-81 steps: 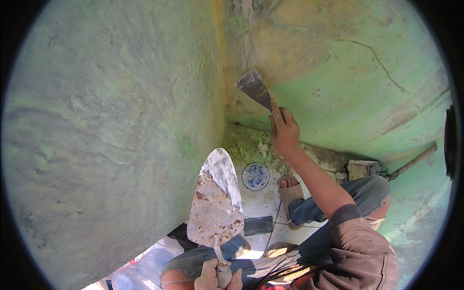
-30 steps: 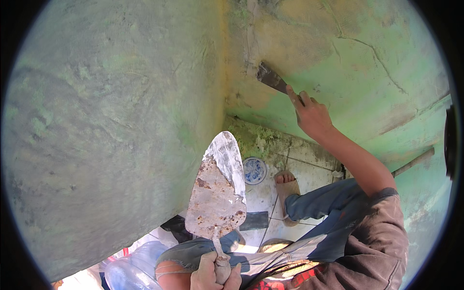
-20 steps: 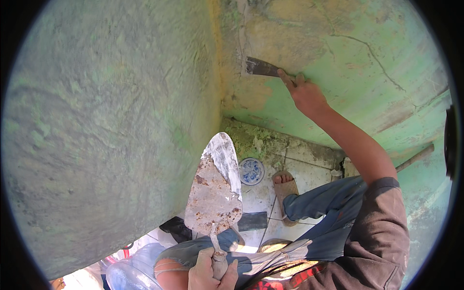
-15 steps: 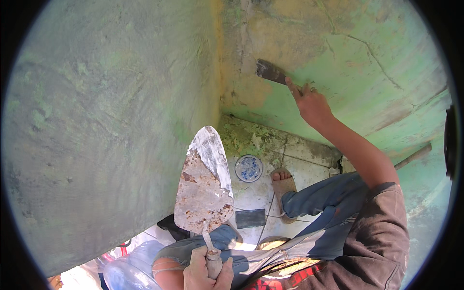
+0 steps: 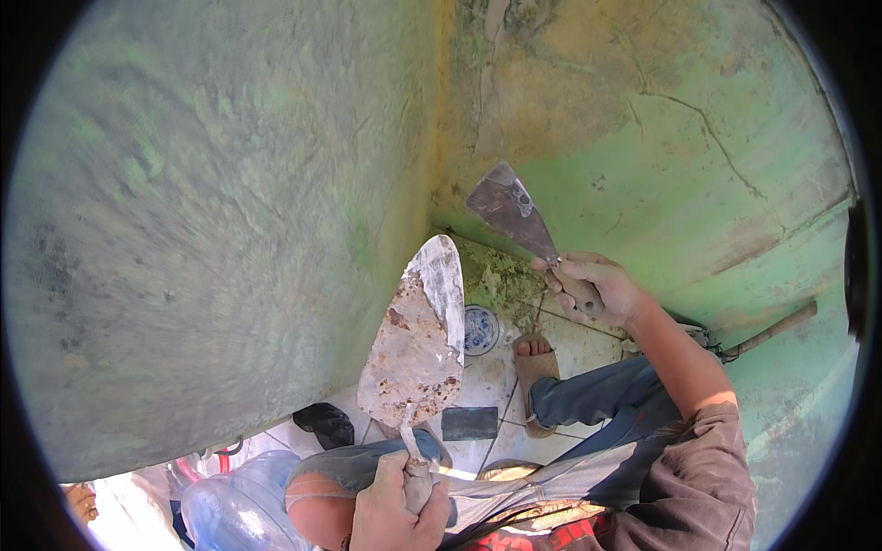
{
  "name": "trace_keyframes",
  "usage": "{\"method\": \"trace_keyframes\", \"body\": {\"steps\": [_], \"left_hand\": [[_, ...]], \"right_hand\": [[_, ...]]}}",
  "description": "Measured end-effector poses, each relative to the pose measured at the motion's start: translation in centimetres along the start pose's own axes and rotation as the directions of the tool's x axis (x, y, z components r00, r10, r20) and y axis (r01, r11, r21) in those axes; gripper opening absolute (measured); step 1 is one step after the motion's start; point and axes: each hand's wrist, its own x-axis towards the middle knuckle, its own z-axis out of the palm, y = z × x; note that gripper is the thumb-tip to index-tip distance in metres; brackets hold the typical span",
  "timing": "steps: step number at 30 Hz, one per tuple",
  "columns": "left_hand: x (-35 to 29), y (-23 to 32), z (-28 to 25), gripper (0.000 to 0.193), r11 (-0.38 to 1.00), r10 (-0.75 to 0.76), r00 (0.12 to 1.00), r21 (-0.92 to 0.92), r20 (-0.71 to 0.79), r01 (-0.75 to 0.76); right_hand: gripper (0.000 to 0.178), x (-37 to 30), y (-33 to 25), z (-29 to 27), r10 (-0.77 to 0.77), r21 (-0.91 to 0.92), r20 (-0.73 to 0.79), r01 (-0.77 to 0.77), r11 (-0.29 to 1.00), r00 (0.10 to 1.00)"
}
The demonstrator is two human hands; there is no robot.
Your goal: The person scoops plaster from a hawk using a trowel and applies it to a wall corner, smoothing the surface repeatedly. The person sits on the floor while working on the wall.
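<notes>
My left hand (image 5: 401, 507) is closed round the handle of a rusty pointed trowel (image 5: 404, 358), its blade facing up. White paste (image 5: 446, 285) coats the blade's tip and right edge. My right hand (image 5: 606, 289) grips the handle of a putty knife (image 5: 514, 211), whose dark, wide blade points up and left with a small pale smear on it. This blade is apart from the trowel, in front of the green wall (image 5: 661, 184). A filled crack (image 5: 489, 73) runs down that wall close to the corner.
A grey-green wall (image 5: 220, 230) stands on the left. On the tiled floor are a round blue-and-white lid (image 5: 480, 331), a dark rectangular plate (image 5: 469, 423) and a black bag (image 5: 324, 424). A clear plastic container (image 5: 243, 505) stands lower left, near another person's hand (image 5: 81, 501). A wooden handle (image 5: 772, 331) leans at right.
My right hand has drawn the putty knife down from the wall and turned its blade upward. The trowel in my left hand has shifted slightly right in view.
</notes>
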Motion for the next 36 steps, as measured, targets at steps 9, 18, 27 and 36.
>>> {"method": "trace_keyframes", "body": {"steps": [9,18,27,36], "left_hand": [[0.1,0.2,-0.3,0.036,0.998,-0.066,0.998,-0.020,-0.002,0.066],[0.0,-0.3,0.1,0.032,0.999,0.003,1.000,0.047,-0.020,-0.002],[0.4,0.1,-0.4,0.033,0.998,-0.052,0.998,-0.027,0.032,0.053],[0.5,-0.1,-0.7,0.034,0.993,-0.116,0.990,-0.016,0.075,0.118]], "right_hand": [[0.040,0.6,0.7,-1.0,-0.206,-0.571,-0.124,0.100,0.815,0.971],[0.055,3.4,-1.6,-5.2,-0.742,-0.816,0.346,-0.206,-0.540,0.575],[0.052,7.0,-3.0,-4.7,-0.749,-0.769,0.318,-0.305,-0.563,0.581],[0.058,7.2,-1.6,-2.2,-0.762,-0.883,0.198,-0.225,-0.412,0.617]]}}
